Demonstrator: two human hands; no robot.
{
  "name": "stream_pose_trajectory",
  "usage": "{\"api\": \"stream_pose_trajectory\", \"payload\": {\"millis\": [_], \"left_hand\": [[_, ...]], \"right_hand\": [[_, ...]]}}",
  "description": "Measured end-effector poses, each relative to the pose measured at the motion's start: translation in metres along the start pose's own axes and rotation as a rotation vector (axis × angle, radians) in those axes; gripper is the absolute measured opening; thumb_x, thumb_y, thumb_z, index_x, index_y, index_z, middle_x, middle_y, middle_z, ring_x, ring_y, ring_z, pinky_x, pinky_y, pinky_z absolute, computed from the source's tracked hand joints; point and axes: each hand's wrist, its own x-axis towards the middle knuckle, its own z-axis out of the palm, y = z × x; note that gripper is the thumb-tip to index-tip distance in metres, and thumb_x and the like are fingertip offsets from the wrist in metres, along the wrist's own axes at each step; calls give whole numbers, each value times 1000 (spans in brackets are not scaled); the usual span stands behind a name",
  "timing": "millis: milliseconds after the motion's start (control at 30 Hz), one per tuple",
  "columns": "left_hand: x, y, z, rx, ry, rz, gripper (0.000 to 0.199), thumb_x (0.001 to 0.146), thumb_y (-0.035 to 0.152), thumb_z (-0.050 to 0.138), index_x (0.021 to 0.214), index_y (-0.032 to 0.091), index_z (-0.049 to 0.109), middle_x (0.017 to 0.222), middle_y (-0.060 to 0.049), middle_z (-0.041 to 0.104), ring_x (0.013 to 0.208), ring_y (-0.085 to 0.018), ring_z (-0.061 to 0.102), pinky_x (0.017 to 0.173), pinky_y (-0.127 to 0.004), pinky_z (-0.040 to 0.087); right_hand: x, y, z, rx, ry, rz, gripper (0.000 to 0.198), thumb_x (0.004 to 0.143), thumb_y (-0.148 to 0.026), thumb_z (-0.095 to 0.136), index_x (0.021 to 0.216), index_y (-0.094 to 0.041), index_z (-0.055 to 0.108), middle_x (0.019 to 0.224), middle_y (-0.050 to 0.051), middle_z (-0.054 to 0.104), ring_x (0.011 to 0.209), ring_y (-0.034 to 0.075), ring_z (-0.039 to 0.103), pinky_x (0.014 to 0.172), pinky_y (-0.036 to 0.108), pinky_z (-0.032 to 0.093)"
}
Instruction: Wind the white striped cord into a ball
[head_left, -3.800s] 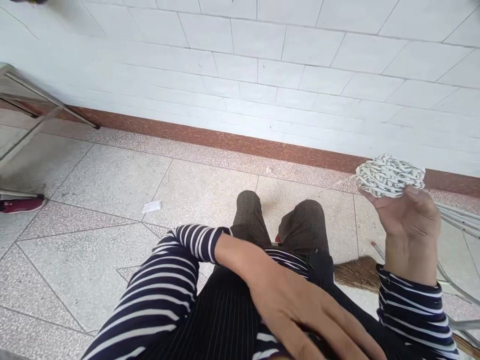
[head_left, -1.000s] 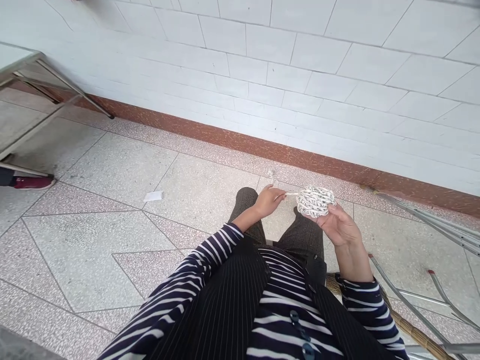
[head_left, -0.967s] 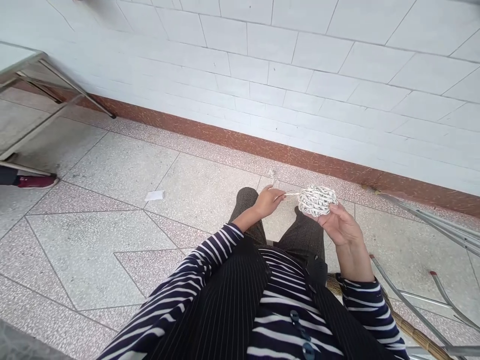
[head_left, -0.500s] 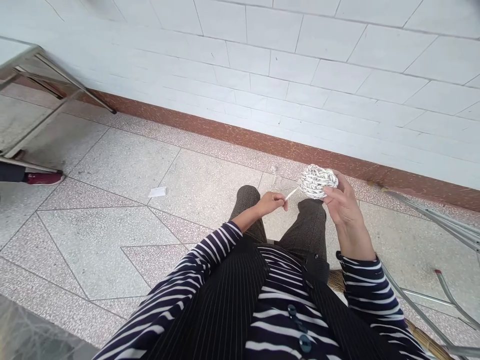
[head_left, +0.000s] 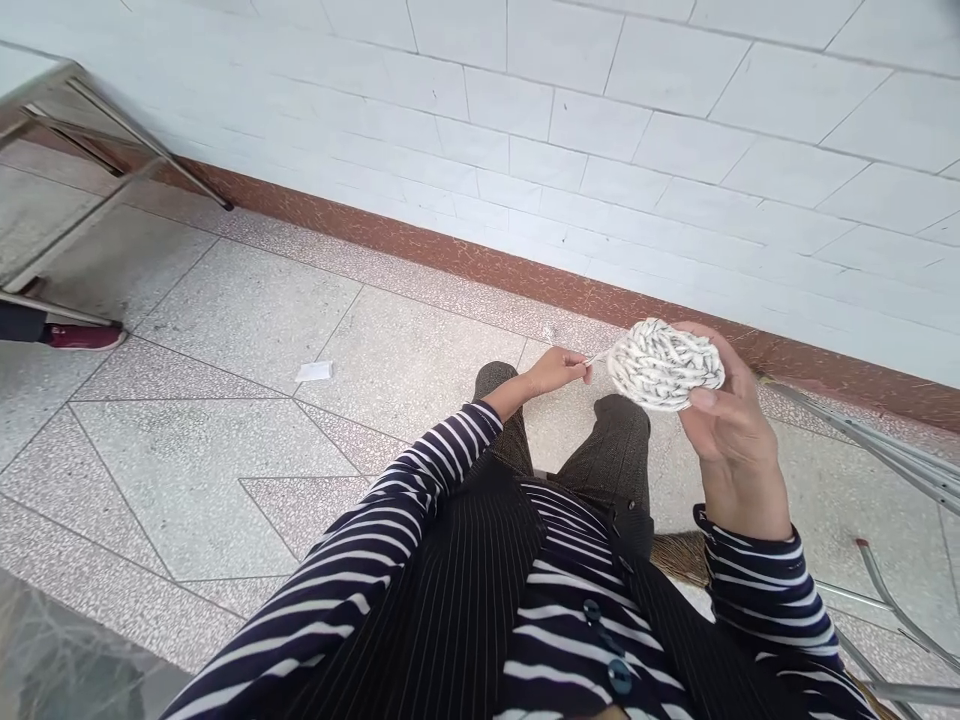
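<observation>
A chunky oval woven piece [head_left: 660, 368], white with dark flecks and plaited in thick rows, is raised in front of my knees. My right hand [head_left: 739, 440] grips its right side, thumb on the near face and fingers behind. Off its left edge runs a thin white strand [head_left: 597, 358]. The fingers of my left hand [head_left: 559, 371] are pinched on that strand; whether it is cord or a slim tool, I cannot tell.
Ahead is a white tiled wall [head_left: 570, 120] with a red-brown skirting [head_left: 420, 232]. A metal-framed table [head_left: 112, 110] stands left, with another person's red shoe [head_left: 86, 336] beneath. A white paper [head_left: 315, 371] lies on the floor; folded metal legs [head_left: 870, 430] are at right.
My right hand has come closer and moved right with the woven piece. My left hand has shifted slightly right and up, and the white strand looks thinner.
</observation>
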Motion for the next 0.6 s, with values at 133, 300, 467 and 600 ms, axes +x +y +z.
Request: {"api": "stream_pose_trajectory", "payload": {"millis": [133,300,467,600], "left_hand": [[-14,-2,6,-101,-121,21,25,87,26,52,75,14,71,74,-2,72,73,-13,63,74,-23,47],[-46,-1,13,-11,-267,-31,22,83,14,50,92,15,70,66,2,70,64,-11,61,66,-21,44],[-66,28,5,110,-427,58,22,86,16,46,83,16,67,61,2,67,62,-11,61,66,-21,43],[-60,54,-12,210,-434,152,33,89,20,46,61,15,63,63,0,67,59,-10,56,63,-21,39]], "right_hand": [[14,7,-18,-80,132,-84,53,62,-40,87,111,-30,67,119,7,66,119,35,60,95,51,54],[40,42,-42,-240,302,-181,60,58,-33,91,111,-26,62,114,4,62,108,26,61,90,40,53],[51,88,-46,-571,387,-185,67,58,-41,90,114,-25,59,119,6,57,111,27,56,93,42,48],[45,122,-38,-722,259,-74,69,56,-38,87,117,-23,60,125,10,53,118,32,50,104,49,41]]}}
